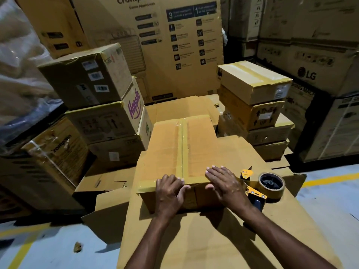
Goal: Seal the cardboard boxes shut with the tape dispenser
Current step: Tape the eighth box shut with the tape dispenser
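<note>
Both hands press on the near end of a shallow, rectangular brown cardboard box (171, 148), and neither holds anything. The left hand (171, 189) has bent fingers, their tips on the taped near top edge and the thumb against the front face. The right hand (223, 181) lies flat with straight, close-set fingers on the lid and its thumb at the front edge.

The box sits at the centre of the view with its flaps closed. A glossy strip of tan tape (183, 144) runs along the centre seam from 12 to 6 o'clock, and another band crosses the near edge. Just beside the box at 3 o'clock, a yellow and dark blue tape dispenser with a tan roll (271, 184) lies on its side, partly behind the right wrist.

Box and dispenser rest on overlapping flattened brown cardboard sheets (213, 239). These are spread over a pale grey floor with painted yellow lines (330, 191). A small brown scrap (77, 247) lies on the floor at 7 o'clock.

At 10 o'clock stands a stack of labelled brown cartons (91, 78). At 2 o'clock stands a lower stack of taped flat cartons (252, 80). At 12 o'clock a tall printed Crompton carton (165, 35) forms a wall. Large LG cartons (307, 74) rise at the far right, and clear plastic wrapping (19, 55) fills the far left. The lighting is dim.
</note>
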`<state>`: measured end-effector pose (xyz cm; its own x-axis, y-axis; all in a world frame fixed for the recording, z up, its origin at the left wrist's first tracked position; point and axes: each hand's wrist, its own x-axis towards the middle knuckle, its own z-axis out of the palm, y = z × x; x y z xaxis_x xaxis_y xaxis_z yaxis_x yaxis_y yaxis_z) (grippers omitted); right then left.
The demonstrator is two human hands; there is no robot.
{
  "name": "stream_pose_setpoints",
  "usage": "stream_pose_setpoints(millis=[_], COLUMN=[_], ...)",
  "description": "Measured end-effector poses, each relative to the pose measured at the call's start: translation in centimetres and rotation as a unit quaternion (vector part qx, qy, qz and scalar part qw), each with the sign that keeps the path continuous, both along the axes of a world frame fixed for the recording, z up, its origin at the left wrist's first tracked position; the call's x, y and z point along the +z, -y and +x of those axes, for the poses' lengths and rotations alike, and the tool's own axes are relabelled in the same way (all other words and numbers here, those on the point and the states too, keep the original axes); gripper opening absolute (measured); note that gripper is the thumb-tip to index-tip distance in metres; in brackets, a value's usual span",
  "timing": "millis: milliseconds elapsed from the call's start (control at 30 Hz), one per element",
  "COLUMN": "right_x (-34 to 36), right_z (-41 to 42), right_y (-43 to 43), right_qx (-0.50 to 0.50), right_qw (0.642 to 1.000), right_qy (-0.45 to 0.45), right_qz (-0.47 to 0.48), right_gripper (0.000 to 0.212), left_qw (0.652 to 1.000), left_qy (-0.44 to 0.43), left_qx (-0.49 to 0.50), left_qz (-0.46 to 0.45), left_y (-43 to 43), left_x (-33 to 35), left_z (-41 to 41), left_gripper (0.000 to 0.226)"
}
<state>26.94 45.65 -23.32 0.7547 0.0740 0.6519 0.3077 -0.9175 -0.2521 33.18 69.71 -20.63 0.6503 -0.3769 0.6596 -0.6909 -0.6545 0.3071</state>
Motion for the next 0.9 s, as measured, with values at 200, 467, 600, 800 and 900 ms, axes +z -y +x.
stream_pose_setpoints(millis=[200, 467, 600, 800, 900], right_x=[0.7, 1.4, 0.9, 1.0, 1.5], right_z=[-1.0, 2.5, 3.2, 2.7, 2.8], right_y=[-1.8, -9.4, -10.5, -10.0, -10.7], right_qx=[-0.069, -0.050, -0.091, -0.096, -0.090], right_qw=[0.996, 0.998, 0.995, 0.991, 0.990], right_qy=[-0.048, -0.042, -0.011, -0.041, -0.073], right_qz=[-0.016, -0.020, -0.037, -0.080, -0.076], right_gripper=[0.076, 0.055, 0.049, 0.062, 0.073], left_qw=[0.997, 0.996, 0.996, 0.997, 0.997], left_qy=[-0.010, -0.004, -0.003, -0.004, -0.014], left_qx=[-0.080, 0.048, 0.048, 0.018, 0.006], left_qz=[-0.019, -0.069, -0.069, -0.076, -0.079], left_y=[-2.7, -7.5, -7.9, -7.8, -8.2], left_x=[-0.8, -0.2, -0.8, -1.4, -2.1], left_z=[0.0, 1.6, 2.3, 2.7, 2.2], left_gripper=[0.037, 0.028, 0.023, 0.014, 0.022])
